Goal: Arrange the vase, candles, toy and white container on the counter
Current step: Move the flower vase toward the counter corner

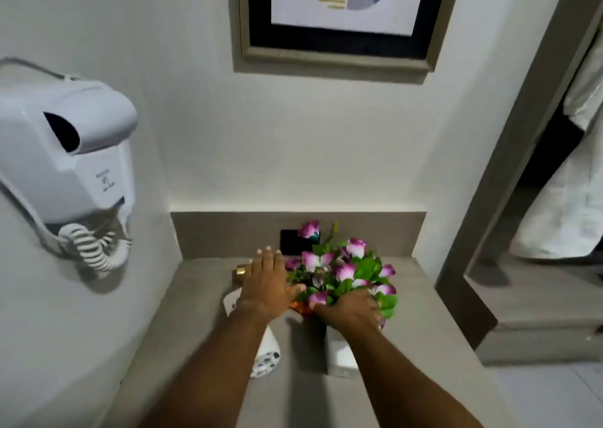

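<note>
A white square vase [339,352] stands on the grey counter [202,297] and holds pink-and-white artificial flowers [346,269]. My right hand [352,308] is closed around the stems just above the vase's mouth. Flat, with fingers spread, my left hand [266,284] hovers left of the flowers, its thumb touching the leaves. A gold-banded candle [243,271] peeks out beside its fingers. An orange toy [300,307] shows between my hands, mostly hidden. Under my left forearm lies a white cylindrical container [266,359] with a perforated end.
A white wall-mounted hair dryer [65,153] with a coiled cord juts out at the left. A black socket plate [288,243] sits on the backsplash behind the flowers. A framed picture [339,19] hangs above. A grey frame [489,199] borders the counter's right side.
</note>
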Motion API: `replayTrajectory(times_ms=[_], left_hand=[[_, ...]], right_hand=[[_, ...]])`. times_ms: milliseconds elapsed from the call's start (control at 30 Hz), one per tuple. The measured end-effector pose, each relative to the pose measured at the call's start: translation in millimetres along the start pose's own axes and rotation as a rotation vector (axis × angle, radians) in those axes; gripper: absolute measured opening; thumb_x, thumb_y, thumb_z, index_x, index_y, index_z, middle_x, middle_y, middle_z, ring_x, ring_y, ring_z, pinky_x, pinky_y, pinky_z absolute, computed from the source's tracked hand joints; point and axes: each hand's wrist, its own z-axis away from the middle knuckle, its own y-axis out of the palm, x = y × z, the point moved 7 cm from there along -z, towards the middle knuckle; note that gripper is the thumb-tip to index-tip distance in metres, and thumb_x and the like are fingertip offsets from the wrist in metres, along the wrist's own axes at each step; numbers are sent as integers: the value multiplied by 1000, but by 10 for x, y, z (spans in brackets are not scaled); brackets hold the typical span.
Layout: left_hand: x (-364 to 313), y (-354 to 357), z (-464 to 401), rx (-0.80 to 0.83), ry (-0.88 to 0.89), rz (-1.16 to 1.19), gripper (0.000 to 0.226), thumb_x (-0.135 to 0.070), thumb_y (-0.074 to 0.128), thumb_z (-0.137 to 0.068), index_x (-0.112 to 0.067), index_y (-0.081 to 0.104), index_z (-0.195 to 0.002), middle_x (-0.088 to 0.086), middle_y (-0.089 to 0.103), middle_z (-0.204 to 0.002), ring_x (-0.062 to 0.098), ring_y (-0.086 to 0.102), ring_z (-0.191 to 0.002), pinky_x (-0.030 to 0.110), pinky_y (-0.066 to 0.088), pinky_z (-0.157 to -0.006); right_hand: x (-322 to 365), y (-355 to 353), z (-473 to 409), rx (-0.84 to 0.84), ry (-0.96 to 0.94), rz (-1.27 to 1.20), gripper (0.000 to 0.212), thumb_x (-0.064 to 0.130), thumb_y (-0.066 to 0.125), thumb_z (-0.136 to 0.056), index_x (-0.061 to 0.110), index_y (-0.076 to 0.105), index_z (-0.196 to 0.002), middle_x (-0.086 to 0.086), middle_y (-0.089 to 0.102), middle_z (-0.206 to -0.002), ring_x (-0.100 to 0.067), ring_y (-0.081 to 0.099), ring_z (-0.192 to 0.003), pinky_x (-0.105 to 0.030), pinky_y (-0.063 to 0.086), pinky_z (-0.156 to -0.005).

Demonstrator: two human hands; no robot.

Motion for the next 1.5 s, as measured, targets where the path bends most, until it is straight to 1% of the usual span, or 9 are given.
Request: replayTrajectory(times_ms=[100, 267, 367, 567, 733, 900, 1133, 1400, 1500], left_hand=[[5, 508, 300, 121, 14, -18, 86, -55, 48, -91, -8, 9, -152, 17, 9, -163, 34, 5, -150, 46, 11, -122], [-198, 1039, 595, 217, 120, -89, 77, -44, 43, -96, -3, 8, -151, 19, 10, -162, 33, 6, -150, 43, 5, -124], [-421, 1270, 682, 258, 194, -110, 77, -43, 43, -96, -2, 9, -151, 21, 8, -162, 34, 5, -150, 44, 1, -122], [-710, 1737, 654, 325, 178, -71, 94, -67, 37, -88, -6, 4, -152, 18, 2, -163, 33, -2, -151, 45, 0, -122], [-710, 1954, 604, 225, 86, -19, 95, -77, 19, -82, -15, 11, -154, 13, 5, -164, 31, -2, -151, 48, -2, -121], [-728, 1983, 559, 163, 95, -13, 92, -76, 26, -83, -13, 30, -149, 14, 27, -159, 33, 18, -149, 53, 17, -119], [-712, 2046, 571, 119, 84, -24, 90, -75, 34, -81, -13, 37, -146, 14, 33, -157, 34, 25, -146, 53, 20, -116], [-724, 2054, 592, 28, 98, -8, 88, -73, 40, -81, -11, 41, -144, 15, 35, -156, 37, 29, -145, 56, 24, -116], [-730, 2044, 585, 30, 88, -16, 89, -73, 43, -80, -11, 40, -145, 15, 33, -157, 36, 28, -145, 55, 24, -116]], right_hand=[[-244, 300, 53, 58, 77, -38, 128, 57, 81, -65, -6, 7, -148, -28, 32, -150, -41, 37, -137, -48, 42, -108], [-539, 366, -151, 38, 41, -91, 77, 43, 85, -66, -2, 58, -122, -16, 65, -118, -32, 64, -107, -33, 51, -81], [-725, 225, -317, 21, 31, -57, 63, 45, 87, -60, 4, 69, -104, -13, 70, -107, -30, 67, -98, -28, 44, -68], [-1251, -79, -704, -37, 127, -105, 77, 42, 89, -56, 4, 56, -115, -15, 63, -116, -35, 62, -107, -37, 51, -81], [-1448, -266, -1081, -154, 110, -158, 82, 43, 88, -60, 5, 46, -119, -16, 60, -119, -36, 58, -111, -40, 48, -86], [-1470, -396, -1455, -344, 3, -370, 83, 39, 88, -59, 10, 44, -123, -15, 61, -120, -36, 59, -110, -39, 47, -90], [-1563, -326, -1858, -473, -62, -653, 96, 31, 88, -60, 11, 33, -137, -15, 58, -128, -33, 59, -114, -43, 49, -98], [-1615, -364, -2405, -513, -121, -733, 100, 25, 89, -58, 7, 34, -139, -11, 57, -130, -25, 56, -118, -33, 43, -106], [-1591, -323, -2556, -477, -191, -789, 94, 7, 86, -63, -2, 31, -139, -12, 53, -131, -20, 56, -114, -15, 46, -95]])
